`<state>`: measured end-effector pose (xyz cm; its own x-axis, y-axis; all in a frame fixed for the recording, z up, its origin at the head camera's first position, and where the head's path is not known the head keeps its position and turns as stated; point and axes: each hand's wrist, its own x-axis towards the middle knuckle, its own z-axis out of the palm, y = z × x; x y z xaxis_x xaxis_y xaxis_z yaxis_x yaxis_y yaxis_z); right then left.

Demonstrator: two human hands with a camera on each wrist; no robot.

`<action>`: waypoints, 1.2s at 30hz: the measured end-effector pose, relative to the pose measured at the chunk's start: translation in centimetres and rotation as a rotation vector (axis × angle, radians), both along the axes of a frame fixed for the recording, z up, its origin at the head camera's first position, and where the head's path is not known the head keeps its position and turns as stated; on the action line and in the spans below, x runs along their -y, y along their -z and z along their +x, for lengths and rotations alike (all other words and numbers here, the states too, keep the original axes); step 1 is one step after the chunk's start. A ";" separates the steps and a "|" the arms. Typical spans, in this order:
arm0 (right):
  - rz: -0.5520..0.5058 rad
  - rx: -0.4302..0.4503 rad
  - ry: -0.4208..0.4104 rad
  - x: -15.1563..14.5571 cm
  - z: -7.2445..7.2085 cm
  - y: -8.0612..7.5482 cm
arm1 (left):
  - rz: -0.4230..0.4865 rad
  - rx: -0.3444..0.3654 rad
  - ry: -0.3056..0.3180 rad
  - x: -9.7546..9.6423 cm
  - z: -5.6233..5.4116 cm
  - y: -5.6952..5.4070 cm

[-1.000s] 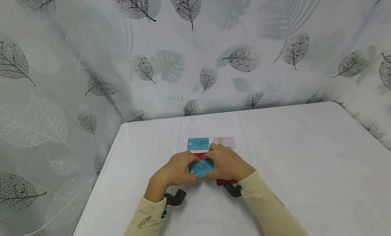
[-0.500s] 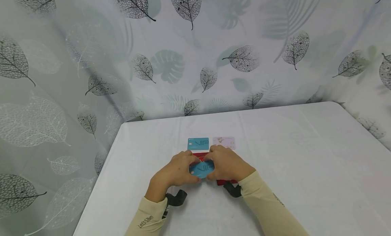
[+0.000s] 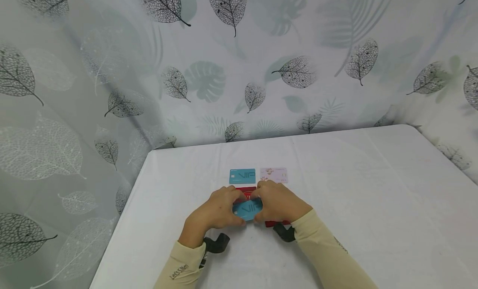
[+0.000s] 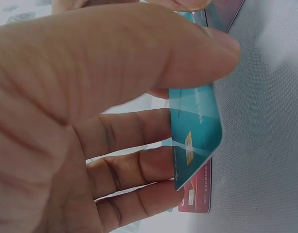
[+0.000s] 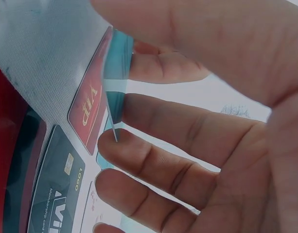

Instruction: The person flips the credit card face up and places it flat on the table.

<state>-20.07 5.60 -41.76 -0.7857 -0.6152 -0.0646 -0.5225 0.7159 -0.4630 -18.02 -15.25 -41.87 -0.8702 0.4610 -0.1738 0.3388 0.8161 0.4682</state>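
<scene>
A teal VIP card (image 3: 247,209) is held by its two ends, between my left hand (image 3: 218,208) and my right hand (image 3: 279,202). The left thumb and fingers pinch one end of it, where a gold chip shows on the teal card (image 4: 196,119) in the left wrist view. In the right wrist view its other end is seen nearly edge-on, against the right fingertips (image 5: 120,145). It is raised and tilted off the cloth. Just behind the hands lies a red VIP card (image 3: 247,192), partly covered by fingers.
Farther back on the white table (image 3: 354,189) lie another teal VIP card (image 3: 242,176) and a pink card (image 3: 274,175). A black membership card (image 5: 54,182) lies near my right hand. Beside that card is a red and dark item (image 5: 8,145), cut off by the frame.
Both hands have drawn slightly toward me with the teal card between them. More of the red card behind them shows now. The cards on the table have not moved.
</scene>
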 end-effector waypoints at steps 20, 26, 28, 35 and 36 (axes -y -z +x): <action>0.044 0.032 0.013 0.1 0.2 0.1 | -0.058 0.015 -0.012 -0.5 0.1 0.3; 0.047 0.053 0.024 0.1 0.1 0.5 | -0.094 0.005 -0.004 -0.6 0.1 0.3; 0.053 0.052 0.021 0.2 0.0 0.5 | -0.104 0.004 0.000 -0.6 0.1 0.4; 0.070 0.069 0.016 0.2 0.1 0.4 | -0.110 0.005 -0.004 -0.7 0.1 0.4; 0.070 0.075 0.016 0.2 0.1 0.3 | -0.111 0.006 -0.006 -0.7 0.2 0.4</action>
<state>-19.94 5.44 -42.07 -0.7869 -0.5944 -0.1658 -0.4766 0.7561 -0.4486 -17.87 -14.52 -42.27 -0.8717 0.4334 -0.2286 0.3315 0.8652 0.3763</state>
